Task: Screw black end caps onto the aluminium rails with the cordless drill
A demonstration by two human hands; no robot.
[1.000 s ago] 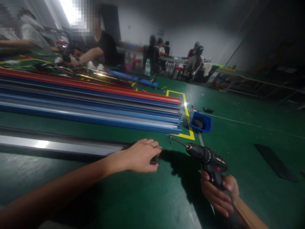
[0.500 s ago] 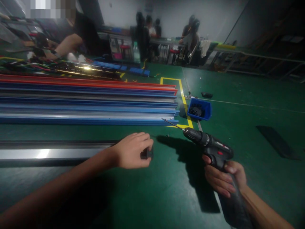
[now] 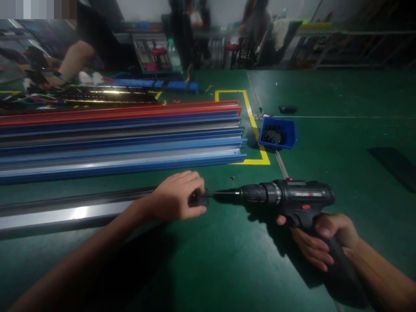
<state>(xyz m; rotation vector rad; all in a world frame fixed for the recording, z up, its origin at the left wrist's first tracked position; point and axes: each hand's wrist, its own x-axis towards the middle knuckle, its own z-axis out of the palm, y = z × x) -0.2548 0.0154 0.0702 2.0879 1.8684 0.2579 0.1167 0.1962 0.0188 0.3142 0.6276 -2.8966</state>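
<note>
Since the frame half a second ago, the black cordless power drill with red buttons has swung level, and its long thin metal bit, which then slanted up toward the channels, now points straight at the small dark block-like end piece. Whether the tip touches that piece is too blurred to tell. Fingers of the left hand are curled over the end piece, gripping it from both sides, at the end of a long silver metal bar with dark edges; the hand hides where bar and piece meet. Fingers of the right hand are closed around the drill's handle.

The bar lies on the green table, in front of a row of long blue metal channels and an orange-red one. Beyond their ends, just past a strip of yellow tape, sits a blue plastic bin holding small black parts. One tiny screw-like piece lies between the nearest channel and the bit.
</note>
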